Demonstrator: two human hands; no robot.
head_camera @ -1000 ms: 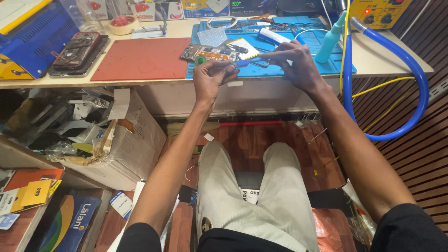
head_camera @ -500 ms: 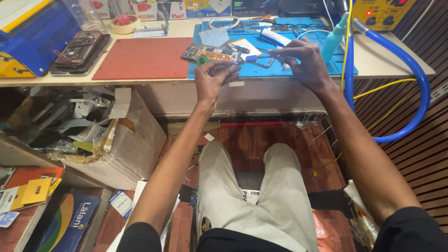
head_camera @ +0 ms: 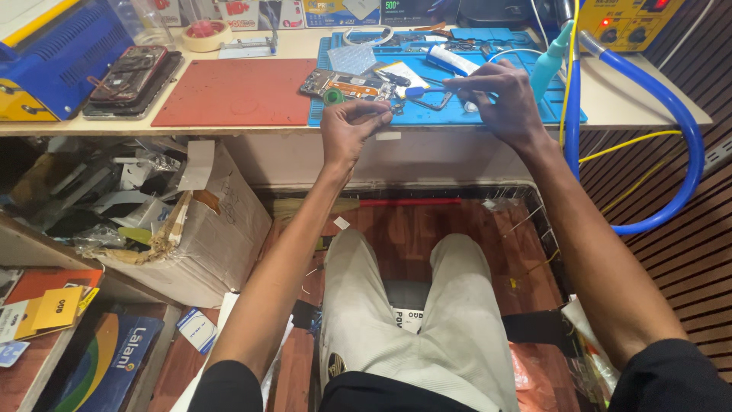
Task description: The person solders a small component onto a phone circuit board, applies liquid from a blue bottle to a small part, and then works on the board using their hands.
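Observation:
An opened phone [head_camera: 347, 84] with bare circuit boards lies on the blue work mat [head_camera: 503, 114] on the bench. My left hand [head_camera: 349, 128] hovers at the mat's front edge just below the phone. Its thumb and fingers are pinched together, and whatever they hold is too small to see. My right hand [head_camera: 499, 95] is over the mat to the right, gripping a thin blue-handled screwdriver [head_camera: 418, 91] that points left toward the phone. A small green round part [head_camera: 333, 97] sits beside the phone.
A red mat [head_camera: 229, 91] lies left of the blue one, with stacked phones [head_camera: 130, 76] and a blue machine [head_camera: 61, 53] beyond. A teal bottle [head_camera: 549, 65], yellow device [head_camera: 633, 23] and blue hose [head_camera: 675, 122] crowd the right. Below left stand a cardboard box [head_camera: 221, 236] and clutter.
My right hand has shifted slightly up and farther over the mat with the screwdriver. My left hand has stayed almost where it was.

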